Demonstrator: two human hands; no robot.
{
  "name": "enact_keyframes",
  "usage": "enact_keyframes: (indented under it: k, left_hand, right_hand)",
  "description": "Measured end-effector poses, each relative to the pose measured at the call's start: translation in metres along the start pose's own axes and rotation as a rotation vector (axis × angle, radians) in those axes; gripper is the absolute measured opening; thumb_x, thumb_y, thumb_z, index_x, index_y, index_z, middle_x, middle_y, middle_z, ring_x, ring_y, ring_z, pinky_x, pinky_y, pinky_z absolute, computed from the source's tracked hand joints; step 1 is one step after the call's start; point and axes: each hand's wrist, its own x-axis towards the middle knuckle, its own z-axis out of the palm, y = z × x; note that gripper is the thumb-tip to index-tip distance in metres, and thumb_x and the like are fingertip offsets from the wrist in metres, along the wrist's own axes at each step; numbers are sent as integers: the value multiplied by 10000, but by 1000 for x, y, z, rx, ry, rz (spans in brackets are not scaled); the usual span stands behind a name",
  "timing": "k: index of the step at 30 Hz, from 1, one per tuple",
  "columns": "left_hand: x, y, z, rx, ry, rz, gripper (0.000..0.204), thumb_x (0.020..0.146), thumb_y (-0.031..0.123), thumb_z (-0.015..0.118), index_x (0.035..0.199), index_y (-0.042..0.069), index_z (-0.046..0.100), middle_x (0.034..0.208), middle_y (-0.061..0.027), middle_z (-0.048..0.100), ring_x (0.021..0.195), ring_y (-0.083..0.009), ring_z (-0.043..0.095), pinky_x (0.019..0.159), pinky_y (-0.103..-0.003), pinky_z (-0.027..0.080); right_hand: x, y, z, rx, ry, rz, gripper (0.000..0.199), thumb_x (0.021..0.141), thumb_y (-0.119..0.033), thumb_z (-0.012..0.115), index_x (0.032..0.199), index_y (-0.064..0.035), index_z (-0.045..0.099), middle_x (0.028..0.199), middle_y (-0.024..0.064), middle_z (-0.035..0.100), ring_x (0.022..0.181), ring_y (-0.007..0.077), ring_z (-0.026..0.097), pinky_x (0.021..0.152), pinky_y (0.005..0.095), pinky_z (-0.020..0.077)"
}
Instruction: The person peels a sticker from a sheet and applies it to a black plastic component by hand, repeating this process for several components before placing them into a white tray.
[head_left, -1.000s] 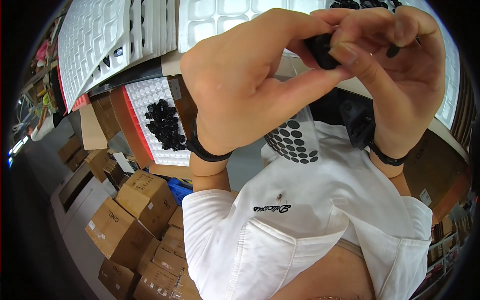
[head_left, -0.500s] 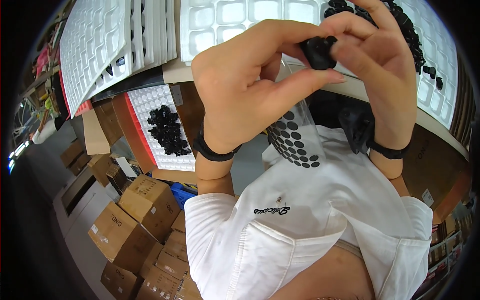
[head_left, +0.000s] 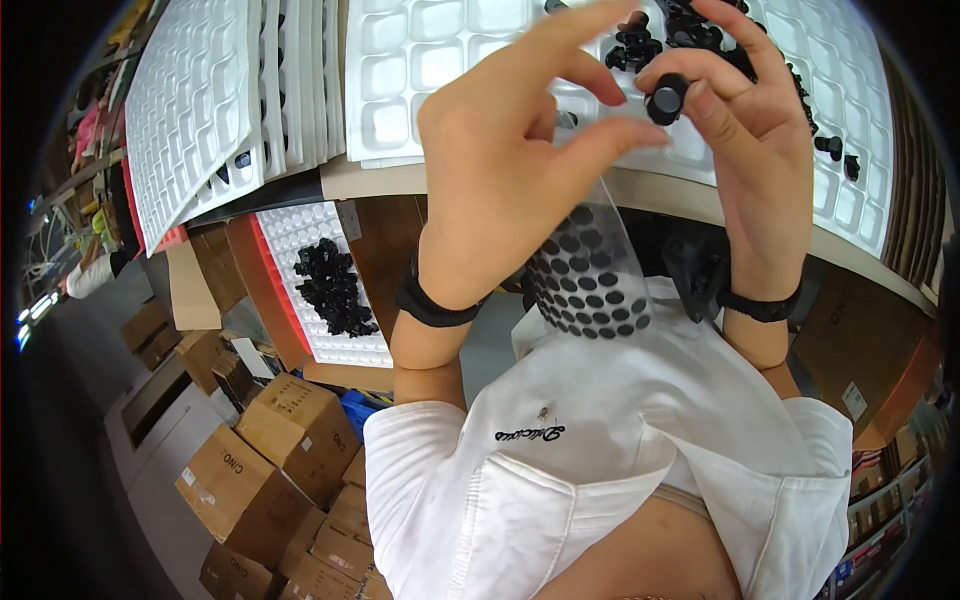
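Head view — right hand (head_left: 745,150) pinching small black part (head_left: 666,98), left hand (head_left: 500,170) now released, fingers spread, clear sheet (head_left: 590,270) below

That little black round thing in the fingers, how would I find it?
Start at the white moulded plastic tray on the bench. Above it the right hand pinches one small black round plastic part. Other black parts lie loose in the tray; this one is held up.
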Motion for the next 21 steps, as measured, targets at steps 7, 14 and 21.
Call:
enact_keyframes:
  k: [7, 14, 21]
  left_hand:
    - [1, -1, 5, -40, -62, 54, 380, 511, -21, 725, 875, 26, 628, 656, 24, 464, 468, -9, 294, 404, -153, 187]
    - [-2, -14, 11, 27, 19, 264, 387, 485, 35, 757, 852, 32, 634, 631, 27, 443, 475, -19, 309, 406, -156, 195]
    - [-10, -11, 5, 114, 57, 282, 376, 471, 68, 770, 821, 30, 638, 589, 38, 411, 479, -27, 314, 414, -171, 205]
  right_hand:
    - [2, 9, -19, 153, -47, 4, 507, 760, -5, 577, 1157, -5, 261, 877, 134, 583, 740, 105, 556, 633, 171, 423]
    - [-2, 11, -17, 164, -28, 28, 464, 770, -13, 566, 1132, -9, 276, 897, 146, 578, 743, 109, 563, 609, 159, 428]
    - [-5, 10, 0, 54, 122, -29, 370, 788, -41, 550, 1085, -6, 332, 978, 196, 544, 724, 127, 571, 615, 176, 450]
